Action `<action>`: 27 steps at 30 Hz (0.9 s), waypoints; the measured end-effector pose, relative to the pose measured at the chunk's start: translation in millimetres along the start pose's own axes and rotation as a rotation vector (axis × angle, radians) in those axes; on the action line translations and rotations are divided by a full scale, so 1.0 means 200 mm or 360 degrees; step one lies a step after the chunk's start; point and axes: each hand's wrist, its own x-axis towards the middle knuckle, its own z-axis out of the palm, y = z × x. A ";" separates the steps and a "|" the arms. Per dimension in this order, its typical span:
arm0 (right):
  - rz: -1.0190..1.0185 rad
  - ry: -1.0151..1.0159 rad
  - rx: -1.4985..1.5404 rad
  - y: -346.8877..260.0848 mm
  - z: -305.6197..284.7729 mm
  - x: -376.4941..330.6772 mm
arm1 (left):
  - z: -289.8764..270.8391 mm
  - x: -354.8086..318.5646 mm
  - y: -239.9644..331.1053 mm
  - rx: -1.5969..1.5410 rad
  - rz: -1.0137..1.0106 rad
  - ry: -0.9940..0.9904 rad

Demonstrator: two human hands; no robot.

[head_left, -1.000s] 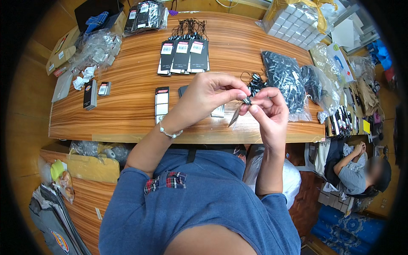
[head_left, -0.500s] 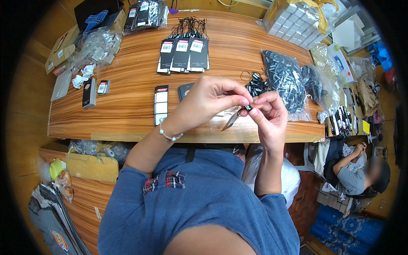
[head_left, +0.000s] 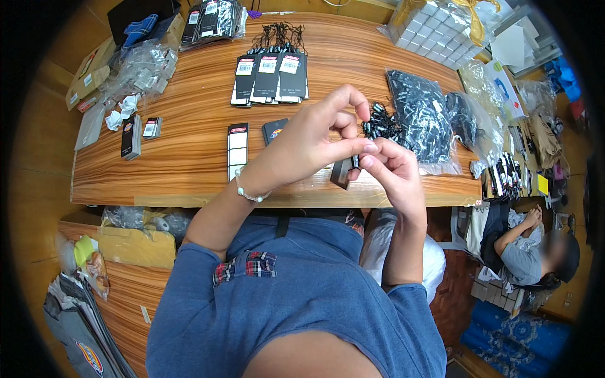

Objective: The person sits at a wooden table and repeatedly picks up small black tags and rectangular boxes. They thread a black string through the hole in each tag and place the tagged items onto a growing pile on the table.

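Over the table's near edge, my right hand pinches the black plastic clip of a string between thumb and fingers. A dark hang tag dangles from the clip, tilted down to the left. My left hand comes in from the left, its thumb tip against my right fingertips. Its index finger is lifted and bent, apart from the thumb, with nothing visible between them. Just behind my hands lies a heap of black strings with clips. A dark tag stack is partly hidden by my left hand.
Strung black tags lie in rows at the back. A white-panelled label strip and small tag stacks sit left. A clear bag of black strings and a box-filled bag stand right. Another person sits far right.
My left index finger has lifted away from its thumb. Both hands have shifted slightly left, and the hang tag now hangs more steeply below the clip.
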 end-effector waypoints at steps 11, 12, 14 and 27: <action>0.0199 -0.0042 0.0221 0.03 -0.04 -0.03 | 0.00 0.03 -0.05 -0.0225 -0.0059 -0.0249; 0.0190 -0.0071 0.0340 0.05 -0.07 -0.05 | -0.01 0.05 -0.06 -0.0206 -0.0072 -0.0271; 0.0058 -0.0118 0.0607 0.07 -0.10 -0.07 | -0.03 0.10 -0.10 -0.0222 -0.0111 -0.0334; -0.0294 0.0097 0.1818 0.04 -0.26 -0.24 | 0.13 0.48 -0.44 0.0027 -0.0108 -0.0850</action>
